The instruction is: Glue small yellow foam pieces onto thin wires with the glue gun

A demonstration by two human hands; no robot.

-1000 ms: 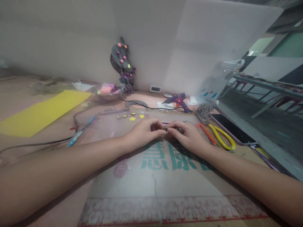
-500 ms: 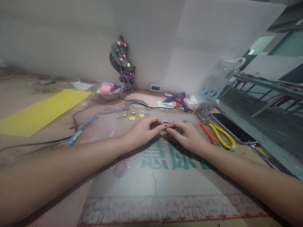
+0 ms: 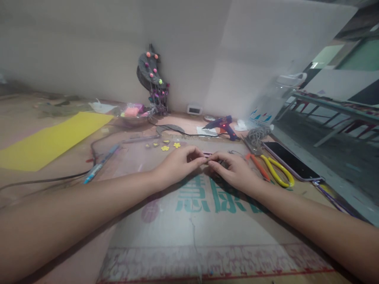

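My left hand (image 3: 185,163) and my right hand (image 3: 229,167) meet above the printed cardboard sheet (image 3: 154,240), thumbs and forefingers pinched together. Between the fingertips is something small that I cannot make out, mostly hidden by the fingers. A thin purplish edge shows just behind them. Beyond my left hand lie two yellow flower cutouts (image 3: 171,147) and several small grey-and-yellow pieces (image 3: 156,144). Nearest my right hand are an orange-handled tool (image 3: 259,167) and a yellow-handled tool (image 3: 276,171).
A blue glue gun (image 3: 220,126) with a lit red light lies at the back, its cord trailing left. Grey yarn (image 3: 258,136), a phone (image 3: 291,161) and a bottle (image 3: 266,102) stand right. Yellow paper (image 3: 56,140) and a pen (image 3: 102,163) lie left. A grey moon ornament (image 3: 149,75) leans on the wall.
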